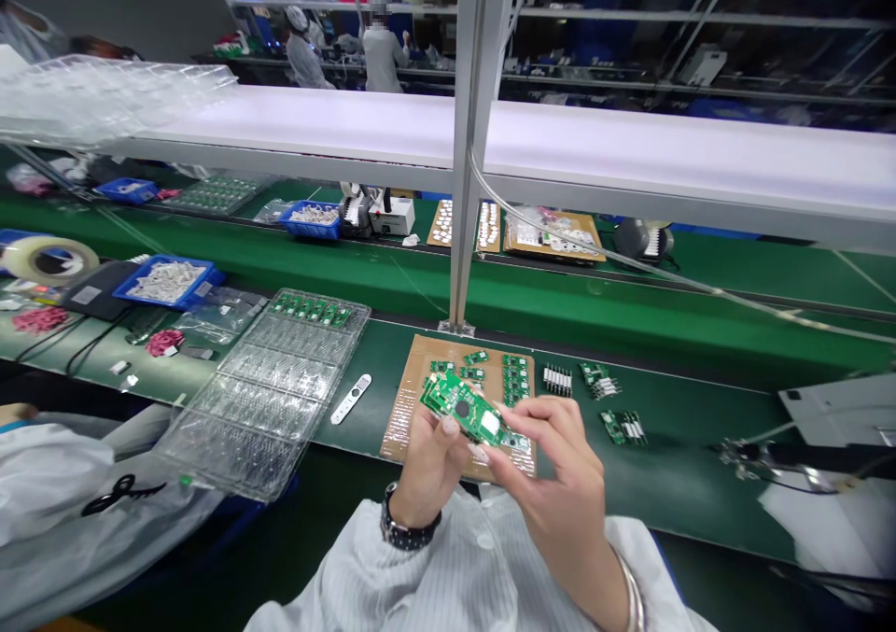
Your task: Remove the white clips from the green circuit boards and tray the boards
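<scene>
Green circuit boards [462,408], seemingly a small stack, are held up in front of me over the cardboard sheet [406,417]. My left hand [438,450] grips them from below, its thumb on the near edge. At their right end, my right hand [553,459] pinches the boards between thumb and fingers, near a white square part. Behind my hands, more small green boards [515,371] lie in a column and loose on the cardboard. How many boards I hold cannot be made out.
Left of the cardboard lie a white strip [351,400] and a clear blister tray [259,389] with several boards. Pin parts [558,380] and boards [623,427] sit to the right. A metal post [463,165] rises behind the cardboard. A co-worker's sleeve [56,483] is at left.
</scene>
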The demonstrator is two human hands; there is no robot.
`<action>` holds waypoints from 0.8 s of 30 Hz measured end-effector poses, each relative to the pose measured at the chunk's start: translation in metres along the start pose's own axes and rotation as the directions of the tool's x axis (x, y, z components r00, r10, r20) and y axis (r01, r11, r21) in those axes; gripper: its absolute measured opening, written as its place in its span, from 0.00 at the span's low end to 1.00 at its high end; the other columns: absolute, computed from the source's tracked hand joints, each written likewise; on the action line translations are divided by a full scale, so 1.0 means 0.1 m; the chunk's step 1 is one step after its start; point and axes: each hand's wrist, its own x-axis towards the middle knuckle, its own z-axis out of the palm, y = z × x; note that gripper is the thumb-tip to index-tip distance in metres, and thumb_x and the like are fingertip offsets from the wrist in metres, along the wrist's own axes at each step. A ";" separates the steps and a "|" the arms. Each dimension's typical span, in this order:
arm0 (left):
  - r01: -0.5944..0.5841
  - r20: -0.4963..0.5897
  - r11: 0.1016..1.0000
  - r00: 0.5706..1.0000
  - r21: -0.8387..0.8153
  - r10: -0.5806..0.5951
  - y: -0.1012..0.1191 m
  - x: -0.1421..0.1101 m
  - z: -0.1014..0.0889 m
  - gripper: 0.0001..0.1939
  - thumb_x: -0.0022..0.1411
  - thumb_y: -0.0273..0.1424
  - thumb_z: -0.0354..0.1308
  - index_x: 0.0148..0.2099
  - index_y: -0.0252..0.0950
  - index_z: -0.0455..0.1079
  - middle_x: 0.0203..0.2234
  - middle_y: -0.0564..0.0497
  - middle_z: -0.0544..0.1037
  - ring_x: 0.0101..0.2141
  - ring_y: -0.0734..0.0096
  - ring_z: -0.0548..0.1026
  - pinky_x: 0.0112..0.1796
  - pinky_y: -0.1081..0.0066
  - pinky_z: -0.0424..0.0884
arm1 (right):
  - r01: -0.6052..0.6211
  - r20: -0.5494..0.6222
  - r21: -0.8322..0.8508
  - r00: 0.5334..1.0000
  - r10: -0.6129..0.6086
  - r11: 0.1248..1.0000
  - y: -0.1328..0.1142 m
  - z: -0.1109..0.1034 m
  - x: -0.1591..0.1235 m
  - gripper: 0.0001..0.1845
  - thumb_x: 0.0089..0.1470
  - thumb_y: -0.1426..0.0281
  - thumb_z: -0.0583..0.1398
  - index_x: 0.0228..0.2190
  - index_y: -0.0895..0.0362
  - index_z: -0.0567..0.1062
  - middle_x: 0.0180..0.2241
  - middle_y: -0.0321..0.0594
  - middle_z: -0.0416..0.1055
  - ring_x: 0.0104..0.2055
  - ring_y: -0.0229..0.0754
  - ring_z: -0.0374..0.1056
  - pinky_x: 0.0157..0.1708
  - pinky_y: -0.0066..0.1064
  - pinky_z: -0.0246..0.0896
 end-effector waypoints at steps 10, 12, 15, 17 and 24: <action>-0.024 -0.001 1.000 1.000 -0.008 0.024 0.01 0.01 0.00 0.20 0.48 0.44 0.67 0.38 0.36 0.72 0.31 0.49 0.78 0.39 0.60 0.76 0.43 0.64 0.72 | 0.002 -0.006 -0.023 1.000 -0.002 1.000 -0.02 0.00 0.02 0.12 0.62 0.68 0.60 0.35 0.68 0.70 0.36 0.42 0.60 0.41 0.32 0.56 0.40 0.24 0.55; -0.020 0.004 1.000 1.000 -0.003 0.020 0.02 0.00 0.00 0.21 0.48 0.43 0.67 0.40 0.36 0.72 0.31 0.49 0.78 0.40 0.60 0.76 0.44 0.63 0.71 | -0.007 -0.005 -0.022 1.000 0.006 1.000 -0.03 0.00 0.02 0.13 0.62 0.68 0.60 0.34 0.69 0.70 0.36 0.42 0.60 0.41 0.32 0.56 0.40 0.24 0.55; -0.008 0.003 1.000 1.000 0.003 0.008 0.03 -0.01 0.00 0.23 0.48 0.44 0.67 0.42 0.37 0.71 0.32 0.49 0.78 0.40 0.58 0.76 0.44 0.62 0.71 | -0.001 -0.003 -0.027 1.000 0.001 1.000 -0.04 -0.02 0.03 0.13 0.62 0.68 0.60 0.34 0.68 0.70 0.36 0.42 0.60 0.41 0.31 0.56 0.40 0.24 0.54; -0.002 0.005 1.000 1.000 0.017 0.002 0.04 -0.02 -0.01 0.24 0.47 0.45 0.67 0.43 0.37 0.71 0.32 0.48 0.78 0.40 0.58 0.76 0.44 0.62 0.72 | -0.002 0.011 -0.015 1.000 0.002 1.000 -0.05 -0.03 0.03 0.13 0.62 0.68 0.60 0.34 0.68 0.70 0.36 0.42 0.60 0.41 0.31 0.56 0.40 0.23 0.55; -0.020 0.023 0.999 1.000 0.042 0.019 0.04 -0.03 -0.03 0.24 0.49 0.45 0.66 0.45 0.37 0.70 0.34 0.47 0.78 0.40 0.59 0.76 0.43 0.64 0.71 | -0.093 0.055 0.058 0.994 0.090 0.994 -0.07 -0.06 0.02 0.11 0.62 0.67 0.60 0.37 0.65 0.70 0.37 0.39 0.60 0.41 0.30 0.57 0.41 0.22 0.54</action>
